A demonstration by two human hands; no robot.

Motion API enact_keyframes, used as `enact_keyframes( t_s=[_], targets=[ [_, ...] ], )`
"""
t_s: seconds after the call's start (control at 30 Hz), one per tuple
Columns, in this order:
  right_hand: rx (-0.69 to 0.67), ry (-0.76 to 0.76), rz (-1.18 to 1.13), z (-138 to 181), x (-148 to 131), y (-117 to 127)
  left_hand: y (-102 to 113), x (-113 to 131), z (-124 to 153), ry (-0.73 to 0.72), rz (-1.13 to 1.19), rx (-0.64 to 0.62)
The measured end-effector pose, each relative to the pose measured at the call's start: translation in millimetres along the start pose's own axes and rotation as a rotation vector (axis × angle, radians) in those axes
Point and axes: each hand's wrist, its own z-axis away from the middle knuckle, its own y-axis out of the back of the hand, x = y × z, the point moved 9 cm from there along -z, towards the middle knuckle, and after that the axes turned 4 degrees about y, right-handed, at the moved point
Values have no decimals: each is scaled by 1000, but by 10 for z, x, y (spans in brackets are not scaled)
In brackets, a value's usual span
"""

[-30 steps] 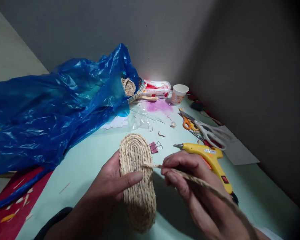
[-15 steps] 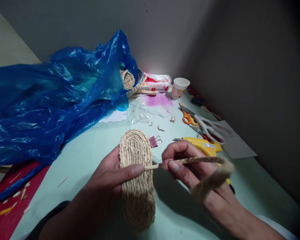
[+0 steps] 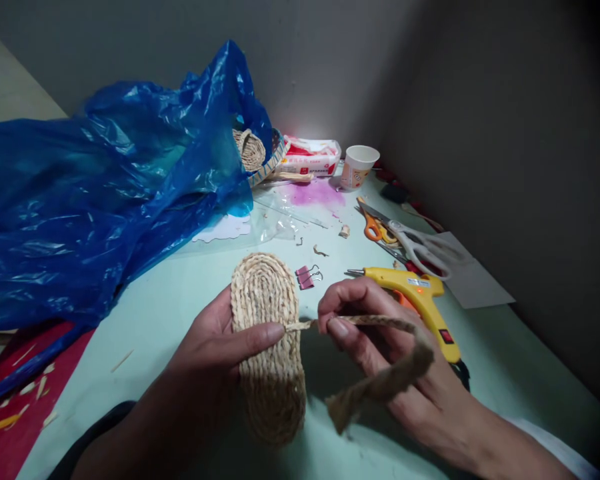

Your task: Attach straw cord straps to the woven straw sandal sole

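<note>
An oval coil of braided straw (image 3: 267, 300), shaped like a shoe sole, stands in my left hand (image 3: 225, 340). My left thumb presses across its face, on the end of a thin straw strand (image 3: 300, 325). My right hand (image 3: 375, 340) pinches this strand between thumb and fingertips, just right of the coil. From the pinch, the rest of the strand runs over my right fingers and bends down into a wider, frayed end (image 3: 350, 403). Behind the coil, a pink binder clip (image 3: 308, 276) lies on the table.
A yellow glue gun (image 3: 415, 287) lies right, beyond my right hand, with scissors (image 3: 420, 250) behind it. A blue plastic bag (image 3: 105, 200) covers the left, partly over a basket (image 3: 273, 160). A paper cup (image 3: 360, 167) and tissue pack (image 3: 313, 157) stand near the wall.
The strand's loose end has swung down and left below my right hand. Both hands keep their grip, and the coil sits slightly further left and higher in view.
</note>
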Motion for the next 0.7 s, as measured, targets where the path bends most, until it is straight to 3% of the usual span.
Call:
enact_keyframes(
  t_s=[0.3, 0.7],
  targets=[
    [-86, 69, 98, -5, -104, -28, 52, -45, -6, 37, -5, 29],
    [-150, 75, 135, 10, -98, -87, -54, -122, -12, 88, 29, -39]
  ],
)
